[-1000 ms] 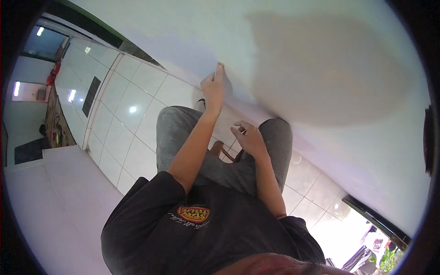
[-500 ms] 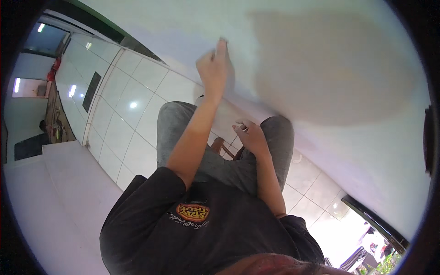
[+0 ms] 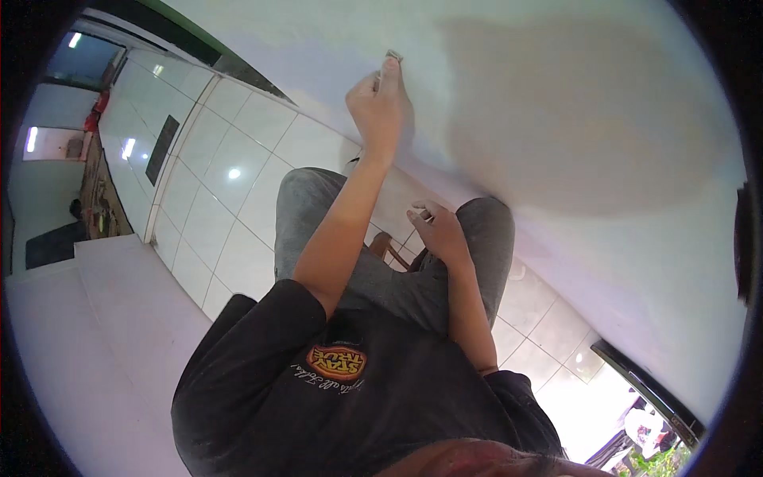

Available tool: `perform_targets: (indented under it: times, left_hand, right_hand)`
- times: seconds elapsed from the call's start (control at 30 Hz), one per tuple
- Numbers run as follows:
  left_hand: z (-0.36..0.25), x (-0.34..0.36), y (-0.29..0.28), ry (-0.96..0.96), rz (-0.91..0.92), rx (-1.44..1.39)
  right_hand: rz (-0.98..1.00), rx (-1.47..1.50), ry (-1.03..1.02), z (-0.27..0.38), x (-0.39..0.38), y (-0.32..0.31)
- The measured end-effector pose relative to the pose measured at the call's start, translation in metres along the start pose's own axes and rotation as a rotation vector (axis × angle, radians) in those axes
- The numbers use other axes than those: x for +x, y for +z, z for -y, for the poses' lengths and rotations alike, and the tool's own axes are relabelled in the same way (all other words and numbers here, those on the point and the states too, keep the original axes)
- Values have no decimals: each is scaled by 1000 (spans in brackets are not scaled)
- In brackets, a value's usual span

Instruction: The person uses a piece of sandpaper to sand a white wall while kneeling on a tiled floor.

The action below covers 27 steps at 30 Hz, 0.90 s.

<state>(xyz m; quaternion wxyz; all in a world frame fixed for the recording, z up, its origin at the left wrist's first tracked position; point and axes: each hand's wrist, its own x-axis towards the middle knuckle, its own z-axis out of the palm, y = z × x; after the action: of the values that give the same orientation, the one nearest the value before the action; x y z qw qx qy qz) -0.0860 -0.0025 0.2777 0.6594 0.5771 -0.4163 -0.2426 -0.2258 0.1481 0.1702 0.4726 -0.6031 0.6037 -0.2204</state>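
Note:
My left hand (image 3: 380, 99) is raised against the pale wall (image 3: 334, 48), its fingers closed in a pinch. A small greyish flat piece (image 3: 394, 55), possibly folded sandpaper, sticks out past the thumb tip and meets the wall. My right hand (image 3: 442, 234) is held low by my right knee (image 3: 486, 219), fingers curled. Something small and dark shows between those fingers, too little to name. Both hands have whitish, dusty-looking fingertips.
A wide shadow (image 3: 580, 119) falls on the wall at the right. White floor tiles (image 3: 230, 199) stretch away at the left. Between my legs is a brown wooden piece (image 3: 380, 245). A dark-edged opening (image 3: 648, 389) stands at the lower right, with plants beyond.
My left hand has shifted slightly up and right along the wall, and more of the greyish piece shows. My right hand stays by the knee, nearly unmoved.

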Motion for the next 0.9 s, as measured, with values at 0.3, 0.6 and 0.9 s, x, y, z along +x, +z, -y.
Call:
perform_targets:
  times: [0.3, 0.6, 0.9]
  left_hand:
    - [54, -30, -10, -167, 26, 185]
    - [75, -16, -12, -272, 13, 71]
    - [31, 1, -4, -44, -40, 72]
  right_hand:
    - [33, -19, 43, -1, 0, 1]
    - [51, -13, 50, 6, 0, 1]
    - [62, -30, 34, -1, 1, 4]
